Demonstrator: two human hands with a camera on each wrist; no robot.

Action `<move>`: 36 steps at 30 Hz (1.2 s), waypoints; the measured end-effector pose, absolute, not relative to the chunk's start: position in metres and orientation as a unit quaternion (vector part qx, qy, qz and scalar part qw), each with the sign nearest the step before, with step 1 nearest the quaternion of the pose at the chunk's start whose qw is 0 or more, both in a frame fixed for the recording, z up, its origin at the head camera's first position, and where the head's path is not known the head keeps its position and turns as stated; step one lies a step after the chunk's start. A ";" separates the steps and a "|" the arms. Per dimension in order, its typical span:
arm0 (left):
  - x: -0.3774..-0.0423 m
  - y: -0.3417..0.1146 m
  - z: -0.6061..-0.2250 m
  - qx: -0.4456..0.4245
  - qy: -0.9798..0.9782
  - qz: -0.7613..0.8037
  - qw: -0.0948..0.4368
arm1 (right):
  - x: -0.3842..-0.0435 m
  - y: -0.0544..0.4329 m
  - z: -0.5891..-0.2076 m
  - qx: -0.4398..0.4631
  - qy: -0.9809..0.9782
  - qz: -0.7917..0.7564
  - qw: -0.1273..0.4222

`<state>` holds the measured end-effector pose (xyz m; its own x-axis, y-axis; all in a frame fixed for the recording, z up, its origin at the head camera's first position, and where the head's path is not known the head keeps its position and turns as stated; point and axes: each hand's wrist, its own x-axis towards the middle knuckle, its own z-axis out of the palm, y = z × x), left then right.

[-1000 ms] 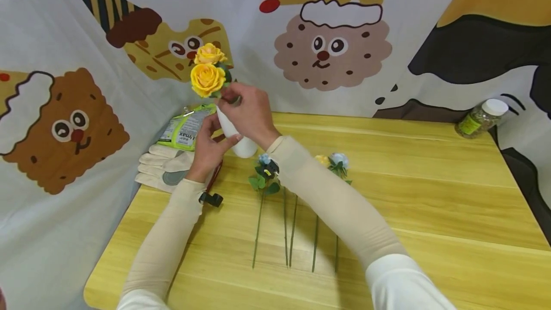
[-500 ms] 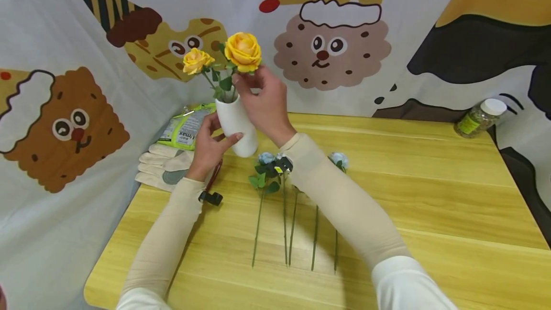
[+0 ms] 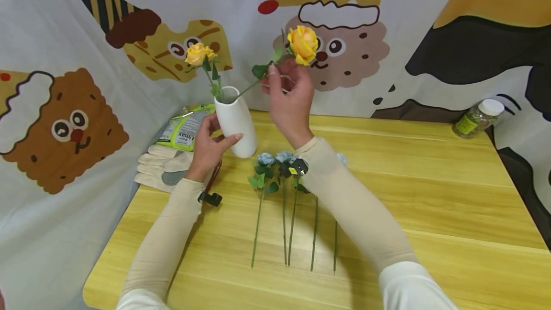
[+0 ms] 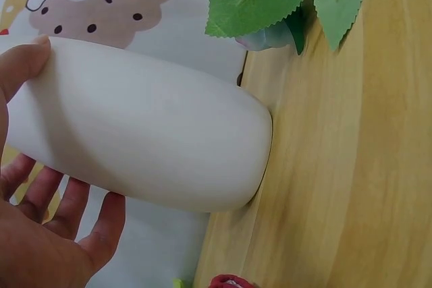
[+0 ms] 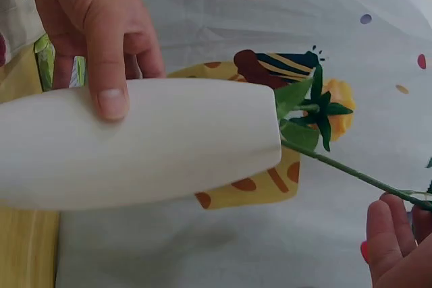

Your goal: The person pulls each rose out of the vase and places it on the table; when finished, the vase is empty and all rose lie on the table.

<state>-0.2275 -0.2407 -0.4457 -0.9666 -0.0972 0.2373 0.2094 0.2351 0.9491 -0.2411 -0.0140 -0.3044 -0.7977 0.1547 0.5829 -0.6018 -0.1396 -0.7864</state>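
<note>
A white vase [image 3: 236,126] stands on the table, slightly tilted in the head view. My left hand [image 3: 208,149] grips its side, thumb [image 4: 27,65] on one face and fingers [image 4: 67,207] on the other. One yellow rose [image 3: 200,55] leans left out of the vase's mouth. My right hand [image 3: 292,99] pinches a second yellow rose [image 3: 303,44] by its stem [image 5: 351,171], just below the bloom. That stem slants right from the vase mouth; its lower end is hidden inside.
Several long-stemmed flowers, including blue roses [image 3: 266,159], lie in a row on the wooden table [image 3: 430,195], partly under my right forearm. Left of the vase are pale work gloves [image 3: 159,171] and a green-and-grey packet [image 3: 182,130]. A white-lidded jar [image 3: 479,118] stands far right.
My right hand has moved right, drawing the second rose's bloom away from the first so its stem leans outward. My left hand and the vase have stayed in place.
</note>
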 end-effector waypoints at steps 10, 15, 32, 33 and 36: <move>-0.227 -0.241 -0.444 -0.038 -0.777 -0.616 0.125 | -0.241 0.011 -0.309 0.167 -0.543 0.767 0.300; -0.226 -0.242 -0.445 -0.040 -0.776 -0.617 0.123 | -0.237 0.026 -0.310 0.156 -0.517 0.785 0.303; -0.226 -0.241 -0.443 -0.038 -0.779 -0.615 0.118 | -0.223 0.089 -0.326 0.132 -0.519 0.781 0.322; -0.226 -0.241 -0.443 -0.036 -0.780 -0.613 0.118 | -0.223 0.093 -0.329 0.130 -0.522 0.780 0.319; -0.225 -0.241 -0.443 -0.032 -0.783 -0.611 0.117 | -0.220 0.109 -0.337 0.129 -0.544 0.766 0.317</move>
<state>-0.2250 -0.2406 -0.4433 -0.9706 -0.0927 0.2220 0.1928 0.2521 0.9483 -0.2203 0.1087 -0.3366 -0.7654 0.3462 0.5424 -0.6263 -0.2069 -0.7517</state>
